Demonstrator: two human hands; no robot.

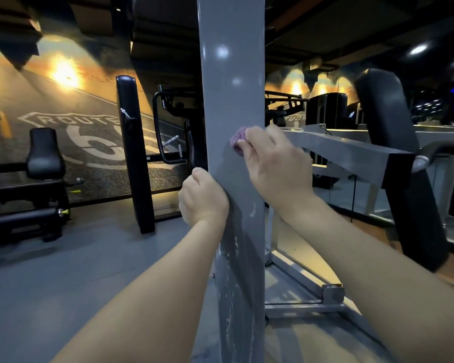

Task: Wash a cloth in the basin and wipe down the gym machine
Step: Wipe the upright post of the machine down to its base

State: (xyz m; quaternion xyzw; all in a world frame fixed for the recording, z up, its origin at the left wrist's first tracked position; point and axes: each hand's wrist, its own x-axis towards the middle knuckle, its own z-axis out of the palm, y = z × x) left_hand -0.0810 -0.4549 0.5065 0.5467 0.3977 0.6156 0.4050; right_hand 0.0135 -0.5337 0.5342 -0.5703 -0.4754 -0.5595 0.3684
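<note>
A tall grey steel post (232,74) of the gym machine rises through the middle of the head view, with white scuffs low down. My right hand (273,163) grips a bunched purple cloth (237,140) and holds it against the front of the post at mid height. Only a small edge of the cloth shows past my fingers. My left hand (203,197) is wrapped around the post's left edge just below, fingers curled behind it. No basin is in view.
A grey arm (351,155) of the machine runs right from the post to a black pad (393,158). The grey base frame (299,279) lies on the floor at right. Black benches (43,166) and an upright pad (135,153) stand at left before a mural wall.
</note>
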